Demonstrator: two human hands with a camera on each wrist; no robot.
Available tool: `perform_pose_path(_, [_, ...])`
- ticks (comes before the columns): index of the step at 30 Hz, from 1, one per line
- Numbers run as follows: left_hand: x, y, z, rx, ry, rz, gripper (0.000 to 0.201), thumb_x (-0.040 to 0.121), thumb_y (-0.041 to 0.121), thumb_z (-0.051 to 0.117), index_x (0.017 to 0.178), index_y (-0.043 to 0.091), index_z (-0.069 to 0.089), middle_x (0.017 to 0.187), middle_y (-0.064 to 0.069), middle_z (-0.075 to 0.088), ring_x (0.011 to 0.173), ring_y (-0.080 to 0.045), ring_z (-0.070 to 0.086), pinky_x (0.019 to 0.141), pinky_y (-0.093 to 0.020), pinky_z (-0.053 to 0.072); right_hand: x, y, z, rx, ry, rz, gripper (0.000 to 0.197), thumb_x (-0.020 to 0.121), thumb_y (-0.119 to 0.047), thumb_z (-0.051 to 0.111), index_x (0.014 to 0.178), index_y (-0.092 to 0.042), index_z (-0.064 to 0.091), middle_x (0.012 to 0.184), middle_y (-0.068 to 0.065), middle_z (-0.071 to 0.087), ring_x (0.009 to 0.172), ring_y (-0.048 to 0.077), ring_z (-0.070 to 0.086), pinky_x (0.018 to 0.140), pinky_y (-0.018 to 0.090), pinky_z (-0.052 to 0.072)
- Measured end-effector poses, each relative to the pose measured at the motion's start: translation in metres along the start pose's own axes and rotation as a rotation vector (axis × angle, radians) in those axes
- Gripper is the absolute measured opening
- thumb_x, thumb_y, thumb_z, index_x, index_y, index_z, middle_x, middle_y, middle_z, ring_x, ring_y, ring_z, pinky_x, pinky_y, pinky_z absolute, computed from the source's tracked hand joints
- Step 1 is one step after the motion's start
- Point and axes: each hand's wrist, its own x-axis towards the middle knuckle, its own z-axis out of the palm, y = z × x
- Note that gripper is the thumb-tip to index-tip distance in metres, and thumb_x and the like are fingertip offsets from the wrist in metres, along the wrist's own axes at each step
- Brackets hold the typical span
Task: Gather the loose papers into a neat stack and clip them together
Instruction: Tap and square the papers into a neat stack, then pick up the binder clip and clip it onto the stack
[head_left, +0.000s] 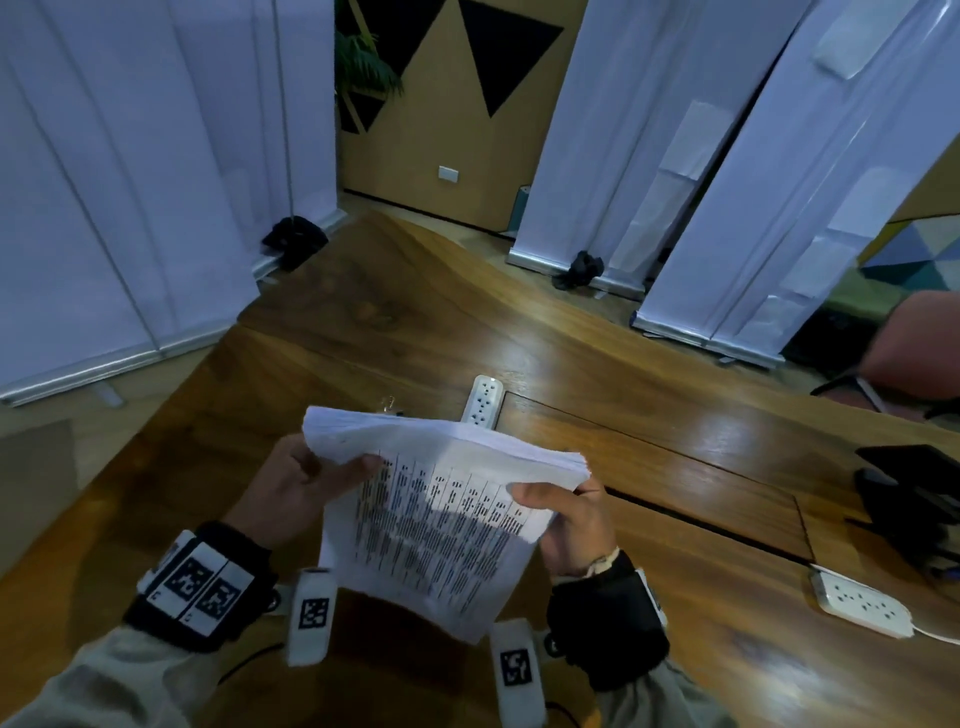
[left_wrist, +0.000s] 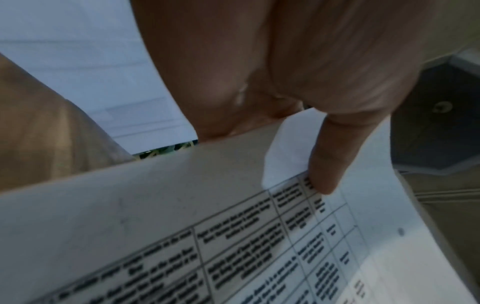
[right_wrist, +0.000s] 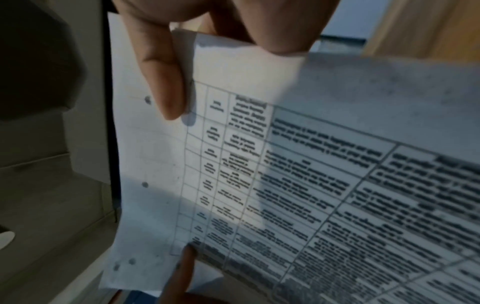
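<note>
**Squaring up a floppy stack of papers**

Holding the whole bundle up off the worktop (head_left: 597, 364), both hands had the stack of papers (head_left: 441, 519) by its upper corners. The left hand (head_left: 291, 488) was curled round the top left corner with the thumb across the printed front sheet; the right hand (head_left: 571, 514) pinched the top right corner the same way. From the wrist views you could see a thumb pressed flat on the printed table on each side.

My take: this stuff is light but really limp. The sheets were already bowing and drooping below the grip, and the far edges looked fanned, not flush. Paper slides on itself easily, so a loose pinch would probably let the sheets creep. I'd say holding both side edges and tapping an edge on the worktop is the way to even it up.

There was something small and shiny just behind the stack, maybe the clip, but too tiny to tell. A white power strip (head_left: 483, 400) sat near it.
</note>
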Motion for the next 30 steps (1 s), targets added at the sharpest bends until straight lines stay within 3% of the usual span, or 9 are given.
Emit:
perform_pose_path(5, [0.009, -0.043, -0.030, -0.006, 0.200, -0.199, 0.013, 0.082, 0.014, 0.070, 0.094, 0.010, 0.072, 0.086, 0.001, 0.078, 0.085, -0.015, 0.074, 0.078, -0.031, 0.059, 0.046, 0.042, 0.016, -0.161, 0.151, 0.311, 0.048, 0.057, 0.015, 0.068, 0.104, 0.003, 0.064, 0.097, 0.022, 0.070, 0.086, 0.038, 0.066, 0.082, 0.052, 0.052])
perform_pose_path(7, [0.021, -0.083, -0.046, 0.070, 0.231, -0.342, 0.015, 0.084, 0.007, 0.069, 0.098, 0.011, 0.070, 0.083, 0.009, 0.076, 0.085, -0.009, 0.071, 0.089, -0.035, 0.054, 0.071, 0.065, 0.015, -0.365, 0.232, 0.401, 0.046, 0.057, 0.014, 0.072, 0.100, -0.001, 0.067, 0.101, 0.019, 0.070, 0.092, 0.035, 0.066, 0.088, 0.052, 0.051])
perform_pose_path(9, [0.032, -0.119, -0.059, 0.158, 0.224, -0.486, 0.022, 0.082, 0.011, 0.072, 0.102, 0.003, 0.069, 0.094, -0.003, 0.073, 0.097, -0.023, 0.068, 0.096, -0.041, 0.049, 0.096, 0.089, 0.012, -0.631, 0.229, 0.461, 0.038, 0.061, 0.009, 0.074, 0.097, -0.004, 0.065, 0.104, 0.017, 0.068, 0.098, 0.034, 0.064, 0.090, 0.052, 0.050])
perform_pose_path(12, [0.038, -0.159, -0.064, 0.167, 0.259, -0.697, 0.024, 0.081, 0.017, 0.075, 0.093, -0.003, 0.069, 0.099, -0.016, 0.070, 0.088, -0.027, 0.066, 0.079, -0.031, 0.050, 0.132, 0.108, 0.008, -1.134, 0.119, 0.539, 0.032, 0.073, -0.020, 0.071, 0.103, -0.012, 0.061, 0.107, 0.009, 0.065, 0.102, 0.030, 0.062, 0.091, 0.041, 0.050])
perform_pose_path(15, [0.041, -0.176, -0.065, 0.160, 0.283, -0.826, 0.028, 0.077, 0.025, 0.078, 0.083, 0.000, 0.070, 0.097, -0.018, 0.071, 0.074, -0.023, 0.065, 0.065, -0.031, 0.052, 0.164, 0.102, 0.016, -1.550, -0.020, 0.438, 0.023, 0.086, -0.018, 0.052, 0.107, -0.013, 0.058, 0.100, 0.008, 0.061, 0.098, 0.033, 0.059, 0.085, 0.036, 0.050])
perform_pose_path(18, [0.046, -0.182, -0.071, 0.183, 0.267, -0.859, 0.038, 0.072, 0.032, 0.081, 0.090, 0.001, 0.069, 0.093, -0.010, 0.071, 0.076, -0.019, 0.067, 0.066, -0.031, 0.056, 0.201, 0.107, 0.021, -1.683, -0.086, 0.340, 0.035, 0.087, -0.024, 0.052, 0.120, -0.015, 0.052, 0.124, 0.014, 0.057, 0.107, 0.035, 0.057, 0.090, 0.042, 0.050])
perform_pose_path(22, [0.050, -0.189, -0.076, 0.089, 0.284, -0.873, 0.043, 0.072, 0.029, 0.082, 0.100, -0.002, 0.071, 0.097, -0.013, 0.074, 0.091, -0.028, 0.069, 0.080, -0.036, 0.057, 0.245, 0.126, 0.039, -1.833, -0.105, 0.292, 0.028, 0.087, -0.023, 0.050, 0.112, -0.011, 0.055, 0.119, 0.016, 0.056, 0.096, 0.038, 0.061, 0.082, 0.044, 0.053])
perform_pose_path(26, [0.053, -0.197, -0.079, 0.121, 0.264, -0.874, 0.039, 0.080, 0.021, 0.076, 0.109, -0.002, 0.068, 0.102, -0.015, 0.070, 0.088, -0.025, 0.063, 0.071, -0.026, 0.046, 0.269, 0.148, 0.050, -1.846, -0.161, 0.378, 0.042, 0.085, -0.036, 0.053, 0.122, -0.017, 0.049, 0.127, 0.013, 0.050, 0.101, 0.038, 0.058, 0.082, 0.041, 0.050])
perform_pose_path(30, [0.057, -0.195, -0.078, 0.107, 0.276, -0.884, 0.025, 0.082, 0.015, 0.073, 0.103, 0.002, 0.068, 0.088, -0.007, 0.068, 0.075, -0.016, 0.062, 0.057, -0.019, 0.046, 0.270, 0.164, 0.041, -1.831, -0.192, 0.423, 0.029, 0.089, -0.029, 0.055, 0.111, -0.010, 0.056, 0.128, 0.015, 0.050, 0.107, 0.035, 0.056, 0.087, 0.039, 0.050])
